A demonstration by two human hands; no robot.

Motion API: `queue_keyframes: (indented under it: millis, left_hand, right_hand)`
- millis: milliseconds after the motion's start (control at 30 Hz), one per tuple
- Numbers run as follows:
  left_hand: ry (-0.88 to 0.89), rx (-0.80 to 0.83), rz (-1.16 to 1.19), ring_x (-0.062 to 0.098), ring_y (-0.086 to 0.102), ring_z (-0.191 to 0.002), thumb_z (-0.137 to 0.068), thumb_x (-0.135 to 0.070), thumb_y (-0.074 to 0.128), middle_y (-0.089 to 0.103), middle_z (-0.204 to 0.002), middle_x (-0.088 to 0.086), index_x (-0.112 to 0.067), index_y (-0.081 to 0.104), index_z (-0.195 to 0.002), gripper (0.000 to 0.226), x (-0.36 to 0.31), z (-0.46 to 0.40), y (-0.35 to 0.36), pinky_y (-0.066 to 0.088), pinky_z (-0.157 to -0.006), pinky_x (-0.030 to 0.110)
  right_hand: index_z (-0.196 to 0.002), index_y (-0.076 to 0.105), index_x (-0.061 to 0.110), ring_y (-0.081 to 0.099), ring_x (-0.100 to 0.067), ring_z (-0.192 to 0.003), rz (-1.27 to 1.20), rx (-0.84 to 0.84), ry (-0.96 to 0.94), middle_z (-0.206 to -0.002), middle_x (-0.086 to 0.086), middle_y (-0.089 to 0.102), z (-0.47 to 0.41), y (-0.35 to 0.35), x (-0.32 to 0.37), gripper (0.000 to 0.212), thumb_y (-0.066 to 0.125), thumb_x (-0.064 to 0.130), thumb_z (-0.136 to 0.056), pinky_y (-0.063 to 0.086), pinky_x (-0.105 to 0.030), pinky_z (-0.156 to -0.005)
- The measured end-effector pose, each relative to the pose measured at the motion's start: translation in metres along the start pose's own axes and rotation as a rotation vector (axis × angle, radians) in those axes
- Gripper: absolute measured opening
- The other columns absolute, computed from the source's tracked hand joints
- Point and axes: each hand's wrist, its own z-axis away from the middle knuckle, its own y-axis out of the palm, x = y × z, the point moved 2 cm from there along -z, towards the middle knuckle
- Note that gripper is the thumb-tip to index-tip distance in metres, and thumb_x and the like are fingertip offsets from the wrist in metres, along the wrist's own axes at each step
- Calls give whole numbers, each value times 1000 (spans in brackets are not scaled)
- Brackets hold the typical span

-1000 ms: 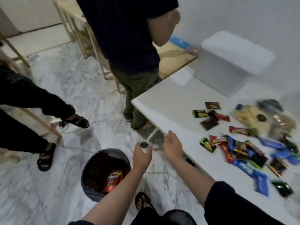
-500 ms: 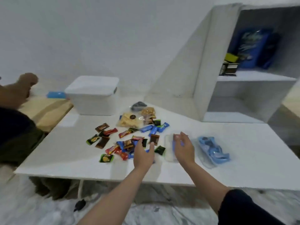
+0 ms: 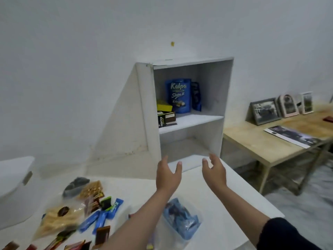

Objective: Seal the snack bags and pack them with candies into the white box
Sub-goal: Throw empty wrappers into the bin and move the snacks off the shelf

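Head view: left hand [image 3: 167, 175] and right hand [image 3: 214, 173] raised over counter [image 3: 225, 204] before shelf unit [image 3: 187, 109], fingers spread, holding nothing. Snack bags [image 3: 182, 221] and candies [image 3: 100, 215] on counter, nearer than shelf unit. White box [image 3: 13, 188] far left of shelf unit.

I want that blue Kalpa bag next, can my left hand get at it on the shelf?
Probably yes: the left hand is open and empty, the Kalpa bag stands at the open shelf front, though stacked boxes crowd its left side.
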Motion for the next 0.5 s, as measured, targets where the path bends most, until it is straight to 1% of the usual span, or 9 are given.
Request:
queue_keyframes:
  millis: [67, 133, 200, 267, 333, 400, 500]
  left_hand:
    - [71, 12, -21, 21, 39, -133, -89, -44, 55, 38, -146, 6, -14, 33, -143, 65, -15, -31, 6, 33, -103, 28]
    - [149, 14, -62, 20, 40, -131, -89, -44, 56, 38, -144, 5, -14, 34, -142, 64, -28, -61, 12, 34, -99, 25]
    - [238, -22, -121, 19, 43, -127, -88, -42, 57, 41, -139, 5, -14, 37, -139, 62, -41, -89, 16, 35, -96, 24]
    - [340, -80, -192, 20, 44, -123, -87, -38, 59, 43, -135, 5, -12, 42, -135, 57, -52, -116, 20, 40, -96, 27]
    - [404, -135, -268, 21, 43, -124, -86, -37, 59, 42, -135, 6, -12, 44, -133, 56, -61, -141, 24, 44, -94, 31]
    - [446, -195, -356, 24, 40, -126, -84, -38, 59, 40, -138, 9, -11, 45, -134, 58, -69, -165, 27, 42, -96, 34]
    - [464, -257, -584, 33, 33, -132, -84, -40, 56, 35, -144, 15, -12, 42, -137, 62, -78, -199, 33, 30, -108, 41]
  right_hand:
    - [-139, 42, 15, 45, -24, -130, 9, -21, -26, -141, -6, 49, -26, -1, 7, 46, 50, 28, -95, 39, -36, -103]
    - [-138, 42, 16, 45, -22, -130, 24, -43, -64, -141, -5, 49, -51, 0, 15, 47, 52, 28, -94, 40, -38, -104]
    - [-138, 43, 16, 45, -22, -129, 50, -61, -95, -140, -4, 50, -76, 1, 22, 47, 53, 28, -93, 41, -40, -105]
    - [-137, 43, 16, 46, -21, -128, 68, -55, -134, -139, -5, 50, -101, 3, 28, 47, 54, 29, -92, 41, -42, -105]
    - [-136, 43, 15, 45, -21, -128, 69, -33, -177, -138, -6, 50, -127, 6, 35, 47, 54, 28, -92, 40, -41, -106]
    - [-136, 43, 15, 45, -19, -128, 64, -12, -222, -137, -5, 49, -154, 9, 42, 47, 54, 27, -93, 39, -37, -106]
    - [-136, 43, 15, 45, -19, -126, 79, 23, -284, -137, -5, 49, -199, 14, 51, 45, 53, 28, -93, 39, -33, -102]
